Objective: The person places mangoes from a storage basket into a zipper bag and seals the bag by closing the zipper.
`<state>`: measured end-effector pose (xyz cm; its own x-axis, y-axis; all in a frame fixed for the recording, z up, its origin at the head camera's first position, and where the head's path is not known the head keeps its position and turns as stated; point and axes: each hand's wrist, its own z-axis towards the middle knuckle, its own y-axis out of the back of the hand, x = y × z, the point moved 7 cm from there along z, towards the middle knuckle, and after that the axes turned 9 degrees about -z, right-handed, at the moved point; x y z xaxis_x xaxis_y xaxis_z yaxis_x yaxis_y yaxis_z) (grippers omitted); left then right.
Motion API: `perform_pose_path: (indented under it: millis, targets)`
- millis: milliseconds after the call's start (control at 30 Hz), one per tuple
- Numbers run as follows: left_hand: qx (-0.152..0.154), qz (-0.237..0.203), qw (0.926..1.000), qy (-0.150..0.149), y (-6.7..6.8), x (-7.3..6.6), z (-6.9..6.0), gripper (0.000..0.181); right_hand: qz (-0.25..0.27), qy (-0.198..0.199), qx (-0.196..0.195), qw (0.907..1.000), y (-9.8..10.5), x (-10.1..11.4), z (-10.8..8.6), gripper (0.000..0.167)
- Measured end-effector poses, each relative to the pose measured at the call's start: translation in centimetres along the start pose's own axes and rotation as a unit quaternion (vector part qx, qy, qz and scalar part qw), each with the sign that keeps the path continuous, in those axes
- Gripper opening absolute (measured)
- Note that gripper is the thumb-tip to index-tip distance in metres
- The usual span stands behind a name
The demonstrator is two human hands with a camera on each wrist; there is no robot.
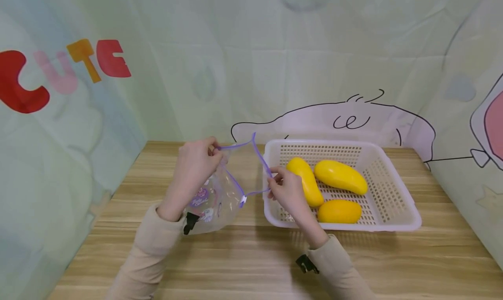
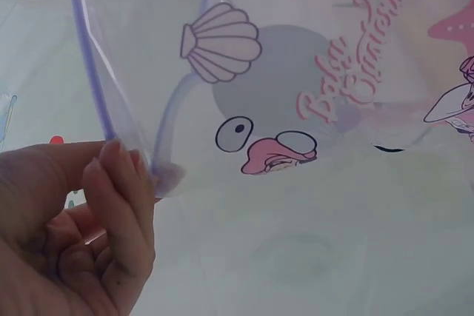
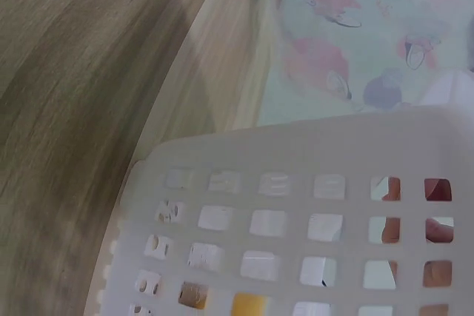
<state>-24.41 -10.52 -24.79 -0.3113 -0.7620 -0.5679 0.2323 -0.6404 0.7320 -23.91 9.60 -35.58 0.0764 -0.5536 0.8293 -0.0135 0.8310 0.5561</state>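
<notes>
A clear zip bag [image 1: 225, 208] with purple zip edges and a white slider hangs between the two hands with its mouth spread wide. The left hand [image 1: 196, 164] pinches the mouth's left corner, and the left wrist view shows fingers and thumb of that left hand [image 2: 96, 220] closed on the purple strip. Printed shells and lettering cover the bag [image 2: 326, 175]. Over the basket's left rim, the right hand [image 1: 288, 188] pinches the opposite purple edge. In the right wrist view, only bits of the right hand show through the basket's holes.
A white plastic basket [image 1: 397, 195] stands on the wooden table [image 1: 235, 265], right of the bag. Inside lie three yellow mangoes: one upright at left [image 1: 308, 182], one behind [image 1: 339, 177], one in front [image 1: 339, 212]. A printed curtain [image 1: 188, 73] borders the table's back and sides.
</notes>
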Motion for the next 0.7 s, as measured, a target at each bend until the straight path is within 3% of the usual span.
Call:
perform_pose_path:
  millis: [233,433,700]
  targets:
    - [0.013,-0.012,0.9995,0.027,0.3,0.4,0.0,0.019,-0.010,0.001,0.003,0.9999,0.2,0.0,0.0,0.027]
    - [0.050,-0.053,0.9963,0.047,-0.6,0.3,-0.2,0.022,-0.027,0.005,0.011,0.9996,0.3,0.1,0.0,0.025]
    - [0.065,-0.087,0.9915,0.072,-1.4,0.5,0.0,0.027,-0.040,0.006,0.013,0.9991,0.5,0.2,0.1,0.025]
